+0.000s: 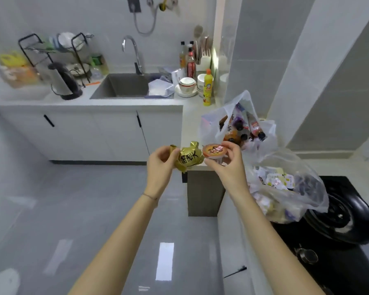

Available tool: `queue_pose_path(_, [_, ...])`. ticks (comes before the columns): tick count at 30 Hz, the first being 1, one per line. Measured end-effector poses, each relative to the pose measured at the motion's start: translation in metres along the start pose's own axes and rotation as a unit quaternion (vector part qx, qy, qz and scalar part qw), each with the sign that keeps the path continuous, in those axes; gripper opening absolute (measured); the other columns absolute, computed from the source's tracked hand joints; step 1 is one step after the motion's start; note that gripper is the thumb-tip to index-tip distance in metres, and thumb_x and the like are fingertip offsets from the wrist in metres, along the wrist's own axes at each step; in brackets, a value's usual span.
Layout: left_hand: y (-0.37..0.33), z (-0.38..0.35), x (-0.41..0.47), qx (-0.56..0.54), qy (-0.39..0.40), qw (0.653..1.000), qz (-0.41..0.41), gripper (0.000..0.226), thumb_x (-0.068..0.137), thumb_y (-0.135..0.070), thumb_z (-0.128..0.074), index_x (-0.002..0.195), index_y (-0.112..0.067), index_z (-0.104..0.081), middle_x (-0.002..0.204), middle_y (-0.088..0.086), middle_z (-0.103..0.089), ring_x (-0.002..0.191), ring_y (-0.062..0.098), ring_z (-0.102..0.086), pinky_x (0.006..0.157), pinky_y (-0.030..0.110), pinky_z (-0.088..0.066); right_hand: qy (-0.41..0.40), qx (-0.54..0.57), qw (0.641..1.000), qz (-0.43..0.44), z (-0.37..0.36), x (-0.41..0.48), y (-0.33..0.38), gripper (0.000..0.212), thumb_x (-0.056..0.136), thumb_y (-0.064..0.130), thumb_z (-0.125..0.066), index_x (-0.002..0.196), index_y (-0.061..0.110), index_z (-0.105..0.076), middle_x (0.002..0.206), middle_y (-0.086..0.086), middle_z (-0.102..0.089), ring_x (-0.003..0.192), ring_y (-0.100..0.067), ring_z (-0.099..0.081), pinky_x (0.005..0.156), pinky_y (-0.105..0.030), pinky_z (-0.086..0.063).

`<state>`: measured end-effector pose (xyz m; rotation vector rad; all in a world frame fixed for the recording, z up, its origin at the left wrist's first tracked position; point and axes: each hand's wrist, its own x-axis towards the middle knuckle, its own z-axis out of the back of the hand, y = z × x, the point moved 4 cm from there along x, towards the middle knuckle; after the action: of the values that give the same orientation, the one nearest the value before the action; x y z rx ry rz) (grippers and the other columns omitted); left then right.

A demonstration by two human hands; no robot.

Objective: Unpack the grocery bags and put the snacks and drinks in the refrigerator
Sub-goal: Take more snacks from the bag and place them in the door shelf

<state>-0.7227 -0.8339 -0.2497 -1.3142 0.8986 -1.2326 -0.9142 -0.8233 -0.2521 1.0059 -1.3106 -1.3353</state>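
My left hand grips a gold foil snack packet with dark lettering. My right hand pinches a small clear cup with an orange printed lid, held right next to the gold packet in front of the counter's corner. Behind the hands, a clear plastic bag on the counter holds several drink bottles with dark caps. A second clear plastic bag full of small wrapped snacks lies to the right, partly over the black stove. No refrigerator is in view.
A white L-shaped counter carries a sink with a tap, a yellow bottle, bowls, sauce bottles, a black kettle and a dish rack. A black gas stove is at the right. Grey tiled floor lies below.
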Motion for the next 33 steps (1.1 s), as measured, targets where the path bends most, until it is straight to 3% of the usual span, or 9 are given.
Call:
queue_pose_path(4, [-0.010, 0.082, -0.030, -0.019, -0.104, 0.994, -0.002, 0.013, 0.094, -0.016, -0.062, 0.087, -0.006, -0.067, 0.083, 0.010, -0.068, 0.086, 0.029, -0.068, 0.073, 0.051, -0.058, 0.069, 0.050, 0.996, 0.012, -0.075, -0.033, 0.026, 0.061, 0.077, 0.007, -0.078, 0.127, 0.020, -0.046, 0.118, 0.010, -0.056, 0.107, 0.005, -0.054, 0.078, -0.009, -0.049])
queue_pose_path(7, [-0.018, 0.152, -0.062, -0.007, -0.176, 0.984, -0.010, 0.016, 0.093, -0.018, -0.063, 0.085, -0.005, -0.067, 0.080, 0.011, -0.068, 0.083, 0.030, -0.067, 0.072, 0.056, -0.056, 0.135, 0.060, 0.989, 0.025, -0.136, -0.069, 0.044, 0.059, 0.077, 0.009, -0.079, 0.125, 0.021, -0.047, 0.116, 0.012, -0.056, 0.110, -0.002, -0.056, 0.083, -0.012, -0.050])
queue_pose_path(15, [-0.050, 0.343, -0.177, 0.010, -0.332, 0.943, -0.030, 0.015, 0.092, -0.021, -0.064, 0.086, -0.009, -0.069, 0.084, 0.014, -0.070, 0.080, 0.031, -0.068, 0.073, 0.050, -0.057, 0.290, 0.104, 0.949, 0.063, -0.286, -0.201, 0.099, 0.057, 0.076, 0.008, -0.080, 0.121, 0.020, -0.048, 0.119, 0.003, -0.059, 0.107, -0.009, -0.060, 0.082, -0.016, -0.051])
queue_pose_path(19, [-0.067, 0.417, -0.237, 0.012, -0.371, 0.928, -0.037, 0.012, 0.092, -0.017, -0.064, 0.083, -0.010, -0.069, 0.075, 0.007, -0.070, 0.073, 0.022, -0.067, 0.067, 0.041, -0.058, 0.335, 0.115, 0.932, 0.080, -0.343, -0.269, 0.126, 0.059, 0.074, 0.008, -0.081, 0.124, 0.015, -0.049, 0.120, 0.000, -0.060, 0.105, -0.006, -0.061, 0.080, -0.017, -0.050])
queue_pose_path(23, [-0.090, 0.481, -0.288, 0.017, -0.397, 0.916, -0.053, 0.013, 0.093, -0.016, -0.063, 0.085, -0.007, -0.069, 0.079, 0.014, -0.071, 0.073, 0.026, -0.069, 0.063, 0.038, -0.060, 0.364, 0.132, 0.916, 0.103, -0.387, -0.331, 0.154, 0.057, 0.074, 0.007, -0.080, 0.123, 0.014, -0.050, 0.117, 0.001, -0.061, 0.098, 0.002, -0.061, 0.076, -0.014, -0.048])
queue_pose_path(28, [-0.117, 0.546, -0.330, -0.007, -0.398, 0.915, -0.064, 0.016, 0.093, -0.016, -0.063, 0.092, -0.001, -0.068, 0.088, 0.019, -0.073, 0.077, 0.027, -0.070, 0.064, 0.037, -0.060, 0.382, 0.148, 0.902, 0.133, -0.428, -0.391, 0.187, 0.054, 0.076, 0.007, -0.079, 0.120, 0.016, -0.050, 0.115, 0.002, -0.062, 0.102, -0.007, -0.061, 0.080, -0.023, -0.052])
queue_pose_path(33, [-0.139, 0.593, -0.340, -0.053, -0.382, 0.921, -0.055, 0.014, 0.092, -0.020, -0.063, 0.088, -0.008, -0.068, 0.077, 0.003, -0.074, 0.068, 0.014, -0.070, 0.060, 0.028, -0.057, 0.386, 0.159, 0.894, 0.164, -0.456, -0.423, 0.226, 0.055, 0.075, 0.011, -0.081, 0.121, 0.018, -0.050, 0.117, 0.004, -0.061, 0.109, -0.011, -0.058, 0.084, -0.025, -0.052])
